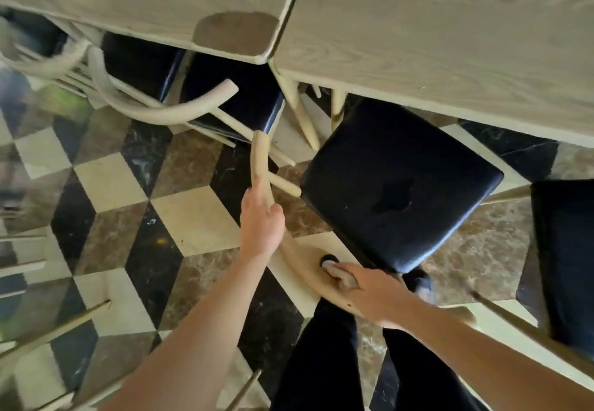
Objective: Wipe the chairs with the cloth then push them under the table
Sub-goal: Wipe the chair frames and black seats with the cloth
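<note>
Nearest the camera, the right hand (369, 295) presses a small crumpled cloth (340, 274) against the curved wooden back rail (308, 269) of the chair (398, 182); its fingers are closed around the cloth and the rail together. A little farther on, the left hand (262, 221) holds the same rail where it sweeps forward into the armrest, fingers wrapped on the wood.

The step in hand looks like wiping the rail, with the push under the surface (434, 40) coming after. To do it well, I would keep the left hand steadying the frame so the chair does not skid on the tiled floor (128, 204), and draw the cloth along the full curve of the rail rather than dabbing one spot. The black padded seat (418, 166) shows a dark patch near its middle that may need a pass too; I cannot tell whether it is a stain or wear.

Beyond, the chair's front edge sits at the near edge of the surface, mostly not yet under it. Another chair (231, 98) to the left is tucked in farther, under the corner where two tops meet.

No containers are in view.
</note>
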Action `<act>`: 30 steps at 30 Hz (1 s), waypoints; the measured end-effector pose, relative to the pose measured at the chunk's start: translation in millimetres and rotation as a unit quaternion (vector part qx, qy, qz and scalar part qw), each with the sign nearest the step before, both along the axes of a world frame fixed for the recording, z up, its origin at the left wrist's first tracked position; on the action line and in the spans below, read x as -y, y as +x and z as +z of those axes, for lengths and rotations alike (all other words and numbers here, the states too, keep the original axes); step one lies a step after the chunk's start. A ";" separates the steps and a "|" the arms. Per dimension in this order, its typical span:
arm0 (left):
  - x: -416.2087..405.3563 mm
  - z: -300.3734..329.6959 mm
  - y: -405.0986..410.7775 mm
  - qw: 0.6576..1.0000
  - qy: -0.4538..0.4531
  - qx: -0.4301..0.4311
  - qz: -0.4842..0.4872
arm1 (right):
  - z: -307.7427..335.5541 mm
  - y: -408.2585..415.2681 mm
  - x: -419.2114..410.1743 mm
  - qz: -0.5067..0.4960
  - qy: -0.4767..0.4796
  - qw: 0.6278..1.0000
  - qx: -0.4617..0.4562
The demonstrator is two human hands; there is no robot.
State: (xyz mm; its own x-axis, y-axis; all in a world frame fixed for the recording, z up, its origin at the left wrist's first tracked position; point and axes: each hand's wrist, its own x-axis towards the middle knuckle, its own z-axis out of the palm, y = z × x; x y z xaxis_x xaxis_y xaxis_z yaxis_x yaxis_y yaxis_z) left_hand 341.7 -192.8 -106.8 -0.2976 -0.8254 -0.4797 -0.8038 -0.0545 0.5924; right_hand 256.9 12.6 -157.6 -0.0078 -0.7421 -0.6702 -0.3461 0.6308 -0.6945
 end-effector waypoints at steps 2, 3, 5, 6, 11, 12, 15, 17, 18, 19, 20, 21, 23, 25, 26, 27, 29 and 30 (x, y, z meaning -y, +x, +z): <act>30.8 -9.6 -8.9 0.998 -0.031 0.022 -0.043 | -15.9 1.5 44.1 -0.160 0.024 0.982 0.093; 49.6 -19.1 -11.9 0.996 -0.046 0.033 -0.065 | -27.2 2.4 68.6 -0.248 0.034 0.961 0.115; 78.1 -31.9 -17.2 0.991 -0.083 0.031 -0.105 | -40.9 -2.1 108.9 -0.363 0.018 0.924 0.123; 89.5 -37.9 -20.3 0.987 -0.101 0.023 -0.120 | -45.7 -3.9 128.9 -0.402 -0.006 0.905 0.138; 100.7 -64.9 -32.3 0.973 -0.162 -0.018 -0.163 | -67.7 -8.4 200.2 -0.417 -0.104 0.879 0.208; 100.6 -68.6 -33.2 0.972 -0.170 -0.015 -0.163 | -75.1 -7.9 209.4 -0.396 -0.106 0.886 0.216; 102.1 -71.9 -31.2 0.970 -0.179 -0.017 -0.166 | -93.2 0.5 222.7 -0.271 -0.100 0.928 0.234; 103.6 -71.7 -31.6 0.969 -0.179 -0.019 -0.168 | -101.5 2.4 222.6 -0.192 -0.097 0.955 0.205; 103.9 -71.0 -32.5 0.970 -0.177 -0.019 -0.167 | -104.5 0.0 221.5 -0.171 -0.106 0.963 0.181; 103.7 -70.2 -32.3 0.971 -0.172 -0.021 -0.163 | -107.9 -3.1 220.5 -0.156 -0.124 0.968 0.155; 103.0 -68.7 -32.5 0.973 -0.167 -0.023 -0.157 | -111.6 -8.5 218.3 -0.144 -0.154 0.969 0.126; 102.9 -68.2 -32.1 0.974 -0.162 -0.027 -0.153 | -115.5 -13.9 218.0 -0.134 -0.182 0.969 0.101; 104.0 -69.9 -32.0 0.977 -0.149 -0.038 -0.149 | -123.1 -25.0 222.3 -0.110 -0.218 0.969 0.038; 104.4 -70.3 -32.5 0.976 -0.152 -0.037 -0.148 | -130.0 -27.9 234.2 -0.074 -0.249 0.965 -0.049; 105.8 -71.6 -33.7 0.975 -0.158 -0.033 -0.150 | -135.6 -26.1 243.1 -0.066 -0.263 0.960 -0.074; 105.7 -72.7 -33.9 0.974 -0.164 -0.026 -0.156 | -139.5 -20.1 250.5 -0.067 -0.268 0.958 -0.080; 104.2 -72.5 -34.8 0.970 -0.177 -0.017 -0.166 | -146.9 -7.7 263.4 -0.085 -0.271 0.956 -0.070; 103.9 -74.0 -35.1 0.968 -0.183 -0.013 -0.171 | -154.9 -1.7 267.6 -0.105 -0.271 0.954 -0.070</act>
